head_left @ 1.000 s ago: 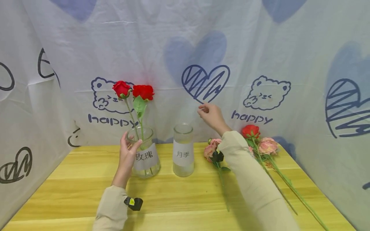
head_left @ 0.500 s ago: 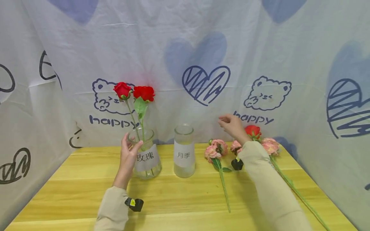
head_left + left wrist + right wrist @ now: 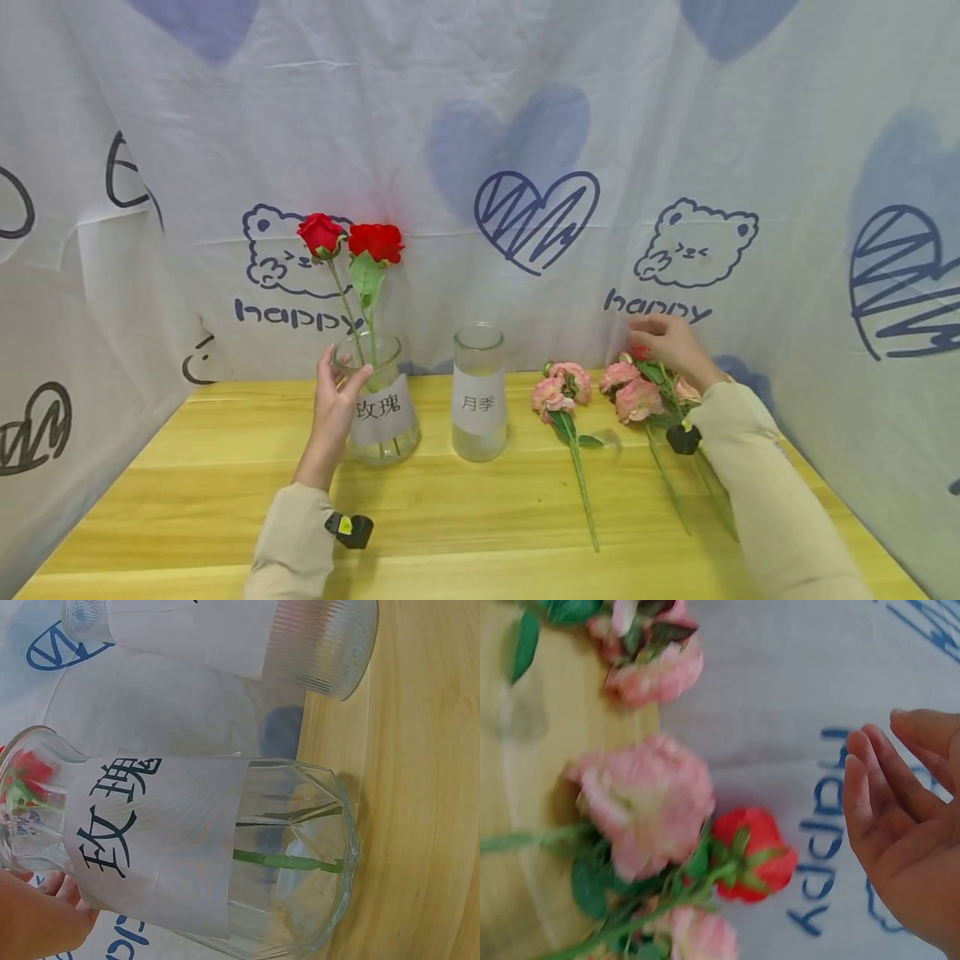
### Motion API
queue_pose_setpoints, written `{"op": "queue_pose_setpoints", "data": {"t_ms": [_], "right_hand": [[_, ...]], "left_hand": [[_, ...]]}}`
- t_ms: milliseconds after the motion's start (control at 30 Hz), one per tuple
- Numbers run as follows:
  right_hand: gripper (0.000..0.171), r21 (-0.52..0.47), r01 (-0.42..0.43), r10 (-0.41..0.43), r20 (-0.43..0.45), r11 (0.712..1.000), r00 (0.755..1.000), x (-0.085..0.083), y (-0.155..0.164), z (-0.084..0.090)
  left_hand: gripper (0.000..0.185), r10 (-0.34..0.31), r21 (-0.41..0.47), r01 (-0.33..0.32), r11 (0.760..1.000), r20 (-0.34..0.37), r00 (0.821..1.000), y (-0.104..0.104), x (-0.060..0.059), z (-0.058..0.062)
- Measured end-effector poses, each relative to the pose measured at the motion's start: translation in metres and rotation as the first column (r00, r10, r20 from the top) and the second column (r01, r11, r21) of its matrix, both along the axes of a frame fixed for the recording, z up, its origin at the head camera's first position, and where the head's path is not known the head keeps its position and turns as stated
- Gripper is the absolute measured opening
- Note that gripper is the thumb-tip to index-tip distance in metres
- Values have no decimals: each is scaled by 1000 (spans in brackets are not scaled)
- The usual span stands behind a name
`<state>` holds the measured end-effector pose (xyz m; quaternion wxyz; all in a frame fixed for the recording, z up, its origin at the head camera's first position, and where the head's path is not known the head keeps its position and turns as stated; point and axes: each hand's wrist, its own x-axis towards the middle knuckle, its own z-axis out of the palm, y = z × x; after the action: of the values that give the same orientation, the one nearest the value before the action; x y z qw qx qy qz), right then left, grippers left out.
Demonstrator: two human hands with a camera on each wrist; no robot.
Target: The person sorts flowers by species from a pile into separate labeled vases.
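My left hand (image 3: 333, 417) holds a wide glass vase (image 3: 386, 450) by its neck, thumb on the near side and fingers behind. The vase has a white paper label with black characters. Two red roses (image 3: 321, 235) stand in it, and their green stems (image 3: 289, 861) show through the glass in the left wrist view. My right hand (image 3: 675, 346) is over the flowers at the right back, its fingers loosely bent and holding nothing. Just below it a red rose (image 3: 754, 855) lies among pink flowers (image 3: 649, 806); the hand partly covers the rose in the head view.
A narrower labelled glass vase (image 3: 480, 442) stands right of the held one. Another pink-flowered stem (image 3: 577, 483) lies between it and the right-hand bunch. A white printed cloth (image 3: 480, 292) hangs behind the wooden table (image 3: 465, 542).
My right hand has moved right and down, from above the narrow vase to the red rose lying at the right. My left hand stays on the wide vase.
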<state>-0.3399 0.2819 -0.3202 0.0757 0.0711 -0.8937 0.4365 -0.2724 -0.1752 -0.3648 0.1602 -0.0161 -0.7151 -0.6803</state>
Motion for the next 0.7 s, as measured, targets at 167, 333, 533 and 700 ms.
{"op": "queue_pose_setpoints", "data": {"t_ms": [167, 333, 533, 700], "right_hand": [[39, 4, -33, 33, 6, 999, 999, 11, 22, -12], [42, 8, -46, 46, 42, 999, 998, 18, 40, -27], [44, -39, -15, 19, 102, 999, 995, 20, 58, -46], [44, -43, 11, -6, 102, 999, 995, 25, 65, -56]], "left_hand": [[77, -1, -3, 1, 1000, 1, 1000, 0, 0, -1], [77, 4, 3, -4, 1000, 1, 1000, 0, -1, -1], [76, 1, -13, -1, 1000, 3, 1000, 0, -1, -1], [76, 3, -12, -3, 1000, 2, 1000, -2, 0, 0]]}}
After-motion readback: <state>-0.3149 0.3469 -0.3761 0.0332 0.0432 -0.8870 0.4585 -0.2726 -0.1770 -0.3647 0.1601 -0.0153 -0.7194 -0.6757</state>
